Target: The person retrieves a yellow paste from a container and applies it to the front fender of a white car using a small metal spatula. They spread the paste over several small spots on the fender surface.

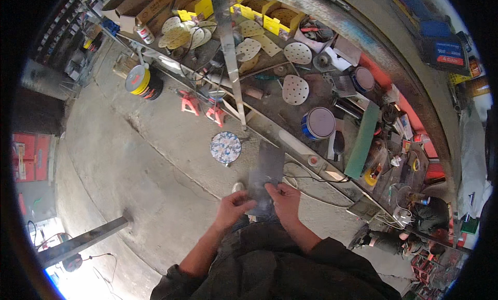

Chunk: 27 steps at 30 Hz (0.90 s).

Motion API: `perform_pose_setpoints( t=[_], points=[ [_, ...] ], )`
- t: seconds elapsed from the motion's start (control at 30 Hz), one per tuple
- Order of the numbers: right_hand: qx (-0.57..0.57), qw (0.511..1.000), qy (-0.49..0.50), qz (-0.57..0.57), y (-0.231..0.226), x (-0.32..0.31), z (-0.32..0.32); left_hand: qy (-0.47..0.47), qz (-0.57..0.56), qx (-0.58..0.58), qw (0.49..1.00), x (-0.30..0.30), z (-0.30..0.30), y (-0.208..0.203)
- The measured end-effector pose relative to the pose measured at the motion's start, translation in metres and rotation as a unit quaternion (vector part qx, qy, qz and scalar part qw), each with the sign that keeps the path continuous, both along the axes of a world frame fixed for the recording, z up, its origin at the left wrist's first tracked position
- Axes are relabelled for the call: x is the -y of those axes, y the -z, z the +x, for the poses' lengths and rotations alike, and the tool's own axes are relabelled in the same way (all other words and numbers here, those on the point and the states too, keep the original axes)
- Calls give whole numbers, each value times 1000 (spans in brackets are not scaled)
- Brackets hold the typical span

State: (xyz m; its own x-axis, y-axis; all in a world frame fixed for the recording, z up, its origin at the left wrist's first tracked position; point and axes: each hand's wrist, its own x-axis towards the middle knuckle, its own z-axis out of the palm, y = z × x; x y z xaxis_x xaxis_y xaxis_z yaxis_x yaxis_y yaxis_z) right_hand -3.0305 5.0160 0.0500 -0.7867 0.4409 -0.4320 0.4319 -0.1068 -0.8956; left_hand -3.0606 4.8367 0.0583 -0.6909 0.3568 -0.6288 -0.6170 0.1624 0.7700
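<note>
Dark-grey, flat rectangular sheet (267, 168) between your left hand (232, 209) and right hand (287, 200).
Right pinches its edge; left's grip can't be told. Uneven support could let it twist or slip.

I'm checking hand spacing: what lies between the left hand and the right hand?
Part of the dark sheet lies between the left hand and the right hand; the head view shows it.
</note>
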Motion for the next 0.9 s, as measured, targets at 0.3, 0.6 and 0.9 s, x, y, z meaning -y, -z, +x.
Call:
perform_pose_setpoints(
  t=[0.3,0.6,0.9],
  points=[
    [-32,997,68,-6,10,-10,-6,-152,46,77,984,-21,-6,-8],
    [-66,991,-21,-114,31,-31,-14,-235,157,152,947,-24,-14,-8],
    [-16,985,-163,57,44,-60,-11,-251,208,175,929,-23,-27,6]
  ],
)
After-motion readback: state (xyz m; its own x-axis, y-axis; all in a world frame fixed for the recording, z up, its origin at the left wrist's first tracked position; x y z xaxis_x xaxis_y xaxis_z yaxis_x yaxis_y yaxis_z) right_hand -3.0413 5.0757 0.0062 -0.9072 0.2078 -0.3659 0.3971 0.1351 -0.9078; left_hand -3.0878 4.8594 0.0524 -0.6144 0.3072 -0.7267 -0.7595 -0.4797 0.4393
